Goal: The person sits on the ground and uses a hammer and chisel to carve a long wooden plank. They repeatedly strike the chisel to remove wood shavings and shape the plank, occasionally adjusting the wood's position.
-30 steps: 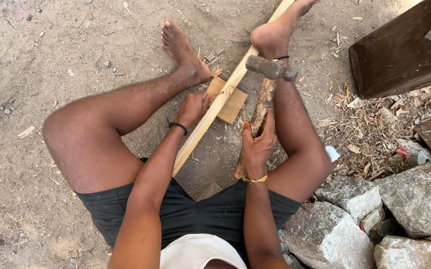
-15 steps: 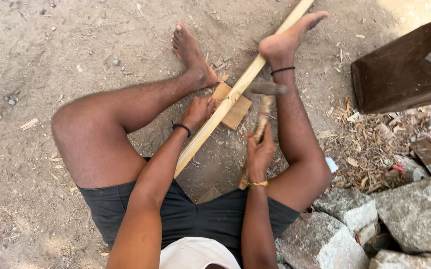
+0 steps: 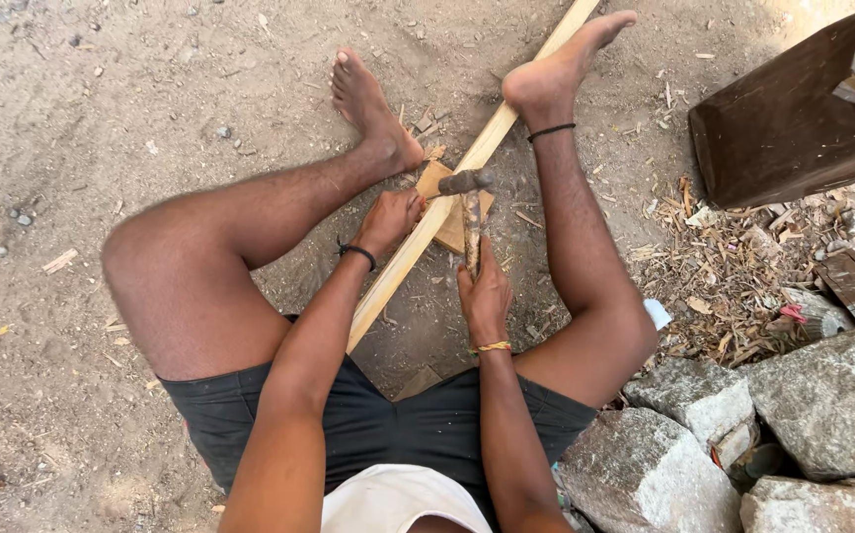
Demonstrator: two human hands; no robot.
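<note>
I sit on bare dirt with my legs spread. My right hand [image 3: 485,294] grips the wooden handle of a hammer [image 3: 469,207], whose metal head sits down on a long pale wooden strip [image 3: 506,123]. The strip runs diagonally from my lap to the top of the view and lies across a small flat wood block [image 3: 455,229]. My left hand [image 3: 388,217] presses on the strip and block just left of the hammer head. My right foot rests beside the strip's far end.
A dark wooden box [image 3: 793,118] stands at the upper right. Wood chips and scraps [image 3: 743,276] litter the ground beside my right leg. Large grey stones [image 3: 822,415] lie at the lower right. Small pebbles dot the dirt on the left.
The hammer head has swung left and down from beside my right foot onto the strip. My right foot has lifted further up along the strip. My left hand stays on the strip.
</note>
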